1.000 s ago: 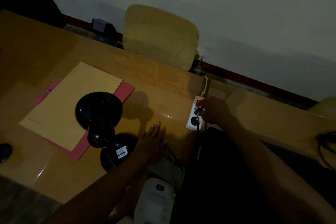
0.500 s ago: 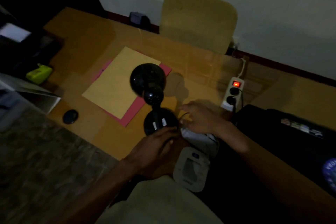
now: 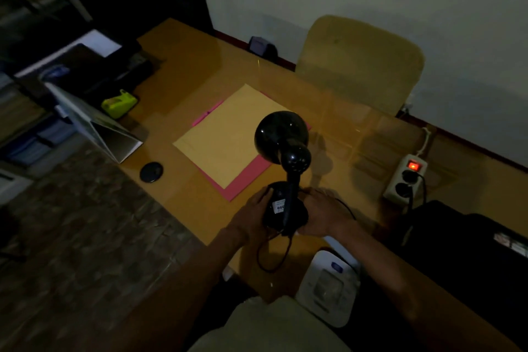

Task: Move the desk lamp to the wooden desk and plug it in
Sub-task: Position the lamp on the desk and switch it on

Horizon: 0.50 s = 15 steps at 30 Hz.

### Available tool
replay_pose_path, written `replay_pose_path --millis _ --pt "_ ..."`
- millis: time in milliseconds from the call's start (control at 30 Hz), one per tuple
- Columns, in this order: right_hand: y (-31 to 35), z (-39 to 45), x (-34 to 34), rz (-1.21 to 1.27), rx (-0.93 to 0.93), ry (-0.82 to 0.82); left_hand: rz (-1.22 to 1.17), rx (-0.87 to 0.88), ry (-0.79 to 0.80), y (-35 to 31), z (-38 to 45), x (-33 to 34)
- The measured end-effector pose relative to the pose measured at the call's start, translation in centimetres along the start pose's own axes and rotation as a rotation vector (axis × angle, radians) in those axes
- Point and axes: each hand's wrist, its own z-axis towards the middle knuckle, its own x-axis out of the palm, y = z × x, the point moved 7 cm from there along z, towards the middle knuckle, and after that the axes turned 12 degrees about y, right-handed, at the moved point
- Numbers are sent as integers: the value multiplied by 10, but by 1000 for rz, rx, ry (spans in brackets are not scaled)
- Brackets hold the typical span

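Observation:
A black desk lamp stands on the wooden desk, its round base near the front edge. My left hand grips the base from the left and my right hand grips it from the right. The lamp's black cord loops down in front of the base over the desk edge. A white power strip with a lit red switch lies at the right, with black plugs in its sockets.
A yellow envelope on a pink folder lies behind the lamp. A small black disc, a green tape dispenser and a standing white card are at the left. A white device and a black bag sit at the right.
My right hand left the power strip and came to the lamp base. My left hand closed on the base from the left. The view swung left.

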Motion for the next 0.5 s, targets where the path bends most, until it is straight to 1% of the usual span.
replay_pose_path --millis 100,200,500 --pt "6 1 4 -38 1 -14 -24 -29 -44 8 -9 6" --pt "21 3 12 -59 -38 10 -29 -58 -72 22 -26 13" --pt "68 11 36 25 -66 13 -91 -37 -127 49 -74 12"
